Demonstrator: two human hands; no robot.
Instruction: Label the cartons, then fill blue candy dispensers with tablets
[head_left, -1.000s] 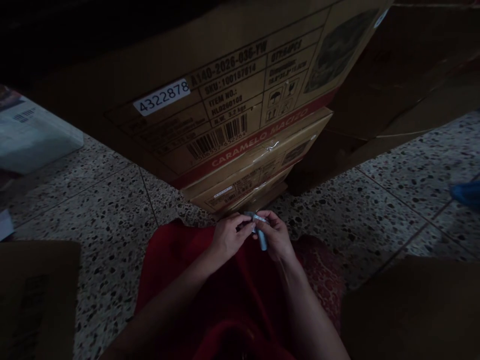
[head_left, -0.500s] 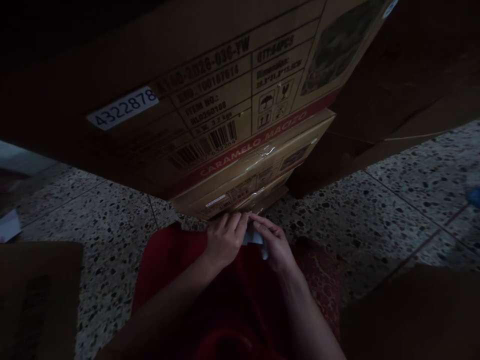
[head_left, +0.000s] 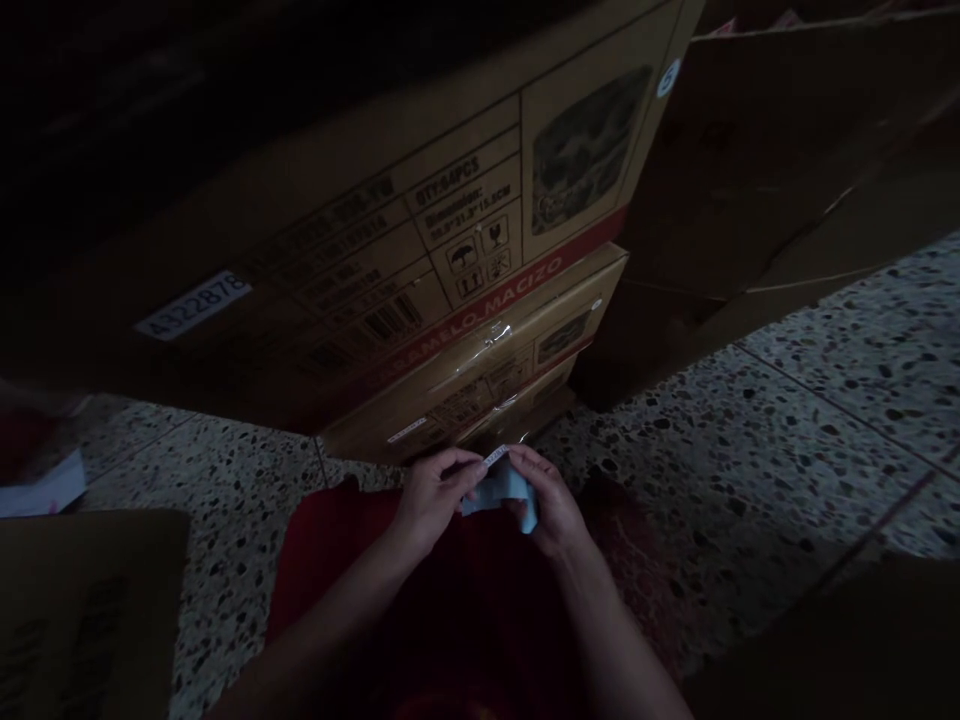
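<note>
Above my red-clothed lap, my left hand pinches one end of a small white number sticker. The other end of that sticker is between the fingers of my right hand. A pale blue strip of backing paper hangs curled under the fingers, its right end against my right hand. Just beyond both hands stands a stack of cardboard boxes. The top box carries a white sticker reading 4322878, and the box below it bears a similar small one.
A large dark carton stands at the right behind the stack. Another box sits at the lower left, with a white paper beside it. A brown surface fills the lower right. The floor is speckled tile.
My left hand has turned and drawn back slightly, and the white sticker now shows stretched between both hands. More of the blue strip is visible. The view has shifted, moving the boxes leftward.
</note>
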